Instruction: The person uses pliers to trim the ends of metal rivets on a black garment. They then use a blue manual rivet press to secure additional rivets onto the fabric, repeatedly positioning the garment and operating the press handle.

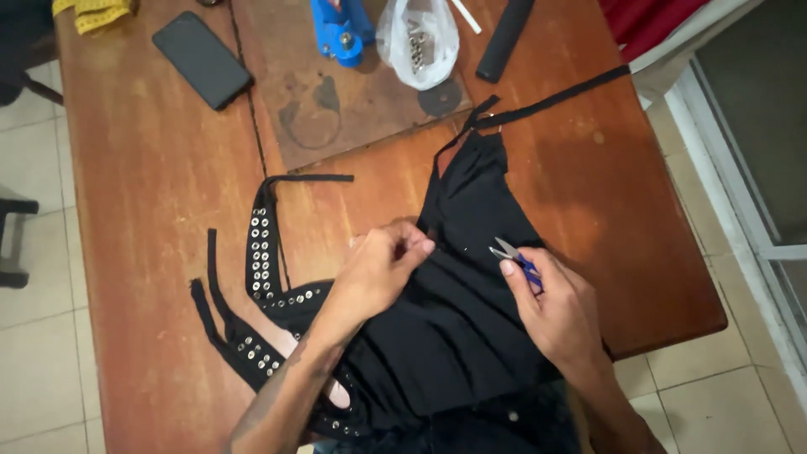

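Observation:
A black garment point(466, 294) with long straps lies spread on the wooden table point(151, 168). Its left part carries rows of metal eyelets point(261, 252). My left hand point(378, 269) pinches a fold of the black fabric near the garment's middle. My right hand point(551, 307) rests on the fabric to the right and holds small blue-handled thread snips point(514, 256), blades pointing up-left toward the left hand's fingertips, a short gap apart.
At the table's far side lie a black phone point(202, 59), a brown board point(353, 92), a blue press tool point(340, 29), a clear bag of metal parts point(418, 42), a black cylinder point(506, 38) and yellow tape measure point(92, 13). Tiled floor surrounds the table.

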